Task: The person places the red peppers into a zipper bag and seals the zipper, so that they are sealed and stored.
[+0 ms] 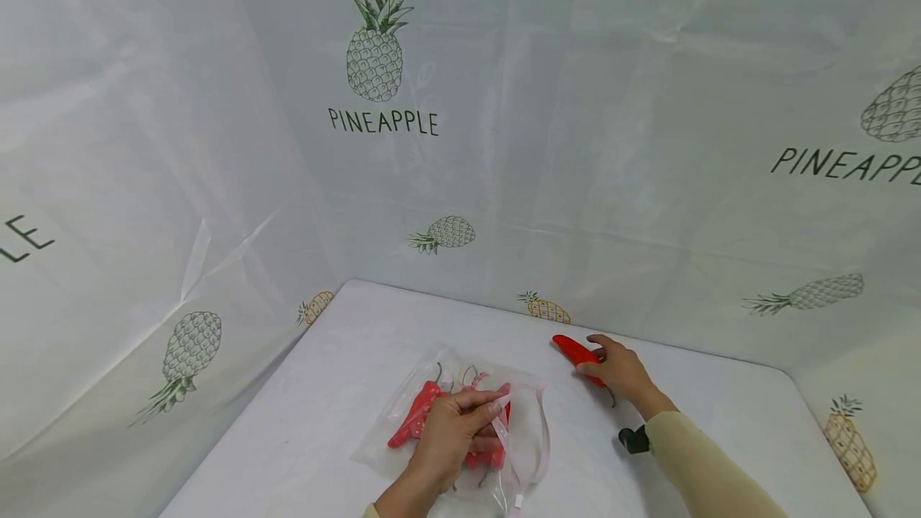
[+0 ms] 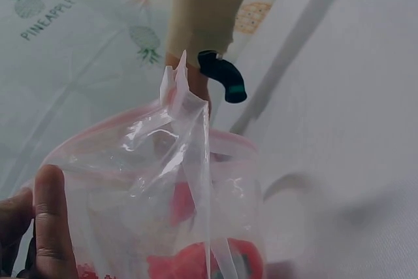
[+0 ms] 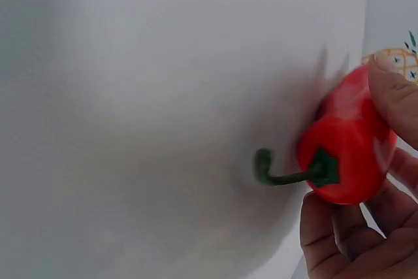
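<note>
With thumb and curled fingers, my right hand (image 1: 624,372) holds a long red chili pepper (image 1: 573,348) near the table's back edge. The right wrist view shows its green curved stem (image 3: 287,178), and the thumb lies along one side of the pepper. My left hand (image 1: 455,434) pinches the pink-edged rim of a clear plastic zip bag (image 1: 528,430). Several red peppers (image 1: 420,410) with green stems lie inside this bag, partly hidden behind the left hand. In the left wrist view the bag's mouth (image 2: 189,99) stands gaping, with the right forearm beyond it.
The white table (image 1: 388,310) meets a pale cloth backdrop (image 1: 576,142) printed with pineapples at the back and sides. A black curved camera mount (image 1: 634,440) sticks out at the right wrist, beside a beige sleeve (image 1: 705,462).
</note>
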`<state>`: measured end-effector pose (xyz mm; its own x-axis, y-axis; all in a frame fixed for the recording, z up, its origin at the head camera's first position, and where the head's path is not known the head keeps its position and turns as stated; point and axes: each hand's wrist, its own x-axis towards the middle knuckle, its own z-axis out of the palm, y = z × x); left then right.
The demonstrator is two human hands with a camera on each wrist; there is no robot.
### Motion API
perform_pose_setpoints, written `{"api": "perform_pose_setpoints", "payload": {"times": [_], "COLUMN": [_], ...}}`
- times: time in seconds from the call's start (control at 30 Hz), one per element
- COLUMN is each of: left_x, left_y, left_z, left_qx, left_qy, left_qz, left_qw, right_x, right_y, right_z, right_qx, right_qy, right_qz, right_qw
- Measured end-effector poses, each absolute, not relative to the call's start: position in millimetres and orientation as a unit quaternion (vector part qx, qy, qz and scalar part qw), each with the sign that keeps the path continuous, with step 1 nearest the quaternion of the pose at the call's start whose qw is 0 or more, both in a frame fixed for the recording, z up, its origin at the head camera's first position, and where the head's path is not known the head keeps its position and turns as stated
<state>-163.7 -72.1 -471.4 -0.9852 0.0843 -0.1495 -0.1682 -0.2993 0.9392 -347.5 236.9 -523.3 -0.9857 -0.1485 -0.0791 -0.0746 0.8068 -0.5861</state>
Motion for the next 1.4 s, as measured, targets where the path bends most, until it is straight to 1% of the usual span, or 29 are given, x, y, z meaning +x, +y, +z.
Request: {"api": "perform_pose_setpoints", "payload": {"times": [0.4, 0.67, 0.9, 1.4], "left_x": [-162.9, -162.5, -162.2, -163.1], "left_y": [-71.8, -71.6, -70.6, -67.3], "left_z": [-472.3, -474.0, -474.0, -470.6], "left_qx": [-0.032, -0.030, -0.030, -0.037], "left_qy": [0.598, 0.594, 0.591, 0.592], "left_qz": [0.797, 0.801, 0.802, 0.801], "left_qw": [0.074, 0.074, 0.074, 0.078], "right_x": [-336.2, -328.5, -317.4, -296.9], "right_y": [223.1, 216.3, 212.1, 211.3], "right_z": [-526.0, -518.8, -509.2, -491.1], "right_qx": [-0.073, -0.069, -0.081, -0.101], "right_qy": [0.950, 0.935, 0.928, 0.904], "right_qz": [-0.302, -0.347, -0.361, -0.407], "right_qw": [0.031, 0.006, -0.036, -0.079]}}
